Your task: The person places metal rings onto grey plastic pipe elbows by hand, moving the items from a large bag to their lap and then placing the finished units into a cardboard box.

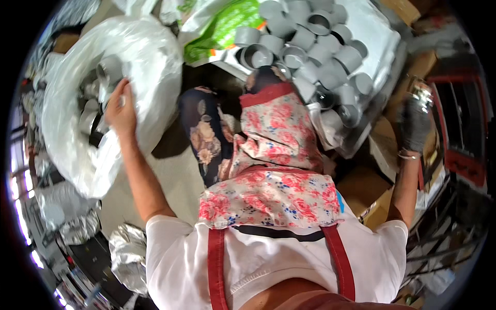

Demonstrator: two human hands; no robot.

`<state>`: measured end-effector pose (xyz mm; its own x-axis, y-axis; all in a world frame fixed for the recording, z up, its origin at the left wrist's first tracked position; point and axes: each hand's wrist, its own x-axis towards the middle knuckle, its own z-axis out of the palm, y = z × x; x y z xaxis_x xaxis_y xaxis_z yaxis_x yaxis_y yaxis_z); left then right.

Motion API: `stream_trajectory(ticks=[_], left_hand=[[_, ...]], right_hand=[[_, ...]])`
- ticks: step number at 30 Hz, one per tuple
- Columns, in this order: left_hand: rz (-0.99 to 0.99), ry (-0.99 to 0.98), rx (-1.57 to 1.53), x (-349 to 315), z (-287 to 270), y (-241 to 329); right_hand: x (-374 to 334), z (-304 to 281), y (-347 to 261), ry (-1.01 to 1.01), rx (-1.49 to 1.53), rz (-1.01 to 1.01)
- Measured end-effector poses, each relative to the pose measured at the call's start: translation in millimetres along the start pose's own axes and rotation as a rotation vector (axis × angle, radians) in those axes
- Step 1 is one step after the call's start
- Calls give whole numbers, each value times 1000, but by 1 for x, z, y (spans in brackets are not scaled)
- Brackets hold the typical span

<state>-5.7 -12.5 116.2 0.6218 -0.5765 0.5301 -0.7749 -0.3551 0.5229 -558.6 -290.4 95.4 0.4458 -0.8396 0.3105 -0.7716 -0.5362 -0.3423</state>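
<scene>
At the far left, my bare left hand point(122, 109) reaches over the mouth of a clear plastic bag point(155, 57). Its fingers are apart, and a short grey plastic pipe fitting point(109, 68) lies just beyond the fingertips. More grey fittings show inside that bag. On the right, my right hand point(415, 126) wears a dark grey glove and is closed around something shiny and metallic point(421, 93), too blurred to name. A heap of grey pipe fittings point(330, 75) lies in front of my knees on a white plastic sack point(380, 31).
A red-framed dark piece of equipment point(457, 129) stands beside my right hand. Cardboard boxes point(364, 181) are by my right thigh. A green and white sack point(222, 36) lies ahead. A crumpled silvery bag point(128, 256) sits on the floor at my left.
</scene>
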Motion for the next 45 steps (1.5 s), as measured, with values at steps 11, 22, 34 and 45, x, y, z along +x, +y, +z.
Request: stream_trajectory(ticks=[11, 22, 34, 45], left_hand=[[1037, -930, 312, -30, 302, 21], [92, -740, -545, 8, 224, 108], [-301, -963, -1144, -91, 71, 165], [-15, -972, -1116, -131, 97, 155]], right_hand=[[14, 114, -133, -463, 915, 135], [14, 75, -137, -198, 1193, 113], [-44, 54, -196, -673, 925, 129], [-86, 62, -176, -603, 767, -196]])
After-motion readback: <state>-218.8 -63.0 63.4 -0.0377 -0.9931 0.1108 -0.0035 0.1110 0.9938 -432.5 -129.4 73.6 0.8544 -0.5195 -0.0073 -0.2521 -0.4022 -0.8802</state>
